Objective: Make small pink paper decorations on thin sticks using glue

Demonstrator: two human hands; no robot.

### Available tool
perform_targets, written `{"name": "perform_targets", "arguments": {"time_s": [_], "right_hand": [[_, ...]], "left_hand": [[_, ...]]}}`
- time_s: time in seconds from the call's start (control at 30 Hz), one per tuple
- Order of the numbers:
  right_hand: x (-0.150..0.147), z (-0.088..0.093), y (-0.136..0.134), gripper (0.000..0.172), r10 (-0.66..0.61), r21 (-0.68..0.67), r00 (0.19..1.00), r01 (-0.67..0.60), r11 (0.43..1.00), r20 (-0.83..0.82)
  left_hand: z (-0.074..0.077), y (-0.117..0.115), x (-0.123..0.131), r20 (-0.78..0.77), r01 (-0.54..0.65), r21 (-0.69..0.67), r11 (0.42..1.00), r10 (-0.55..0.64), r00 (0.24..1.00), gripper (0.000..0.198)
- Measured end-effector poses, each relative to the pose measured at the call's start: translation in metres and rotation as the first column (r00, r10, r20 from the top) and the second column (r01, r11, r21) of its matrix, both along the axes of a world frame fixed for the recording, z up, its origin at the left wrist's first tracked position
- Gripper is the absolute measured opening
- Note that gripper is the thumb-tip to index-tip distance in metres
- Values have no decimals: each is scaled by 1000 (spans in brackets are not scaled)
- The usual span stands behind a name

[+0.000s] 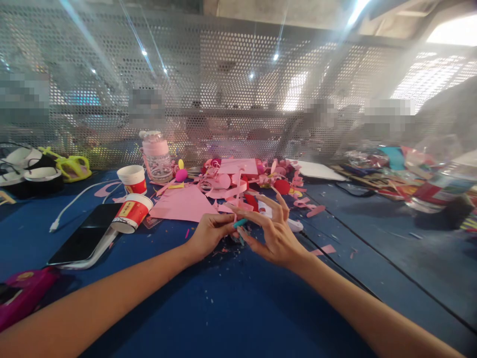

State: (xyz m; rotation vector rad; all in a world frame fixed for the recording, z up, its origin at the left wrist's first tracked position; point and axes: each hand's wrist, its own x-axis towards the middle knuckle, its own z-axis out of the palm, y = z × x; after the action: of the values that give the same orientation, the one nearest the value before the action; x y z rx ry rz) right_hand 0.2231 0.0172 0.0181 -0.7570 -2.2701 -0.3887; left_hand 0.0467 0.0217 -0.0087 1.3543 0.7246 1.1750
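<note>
My left hand (210,233) is closed, its thumb and index finger pinching a thin pink stick (237,196) near its lower end. The stick stands upright, with a pale pink tip. A small teal strip (240,223) lies across the lower part of the stick, between both hands. My right hand (274,231) has its thumb and index finger about the teal strip, while its other fingers are raised and spread. Exactly how the strip meets the stick is hidden by the fingers. Behind the hands is a heap of pink paper cuttings (219,186).
A pink sheet (182,204), red paper cups (132,214), a black phone (87,233) and a pink bottle (156,156) are at left. A white corded device (295,225) lies behind my right hand. A perforated screen (238,64) stands behind; a plastic container (439,186) is at right.
</note>
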Motion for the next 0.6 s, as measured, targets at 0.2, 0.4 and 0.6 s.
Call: {"name": "perform_targets", "arguments": {"time_s": [0.2,0.4,0.6], "right_hand": [[-4,2,-4,59,-2,-21,1000,2,1000,-28],[-3,4,-6,67,15,-14,1000,-15,1000,-14],[-5,1,-2,63,-50,-33,998,50,998,27]], "left_hand": [[1,1,3,5,-29,-18,999,29,1000,34],[0,1,3,11,-35,-36,999,36,999,34],[-1,2,1,4,-45,3,999,45,999,30]]}}
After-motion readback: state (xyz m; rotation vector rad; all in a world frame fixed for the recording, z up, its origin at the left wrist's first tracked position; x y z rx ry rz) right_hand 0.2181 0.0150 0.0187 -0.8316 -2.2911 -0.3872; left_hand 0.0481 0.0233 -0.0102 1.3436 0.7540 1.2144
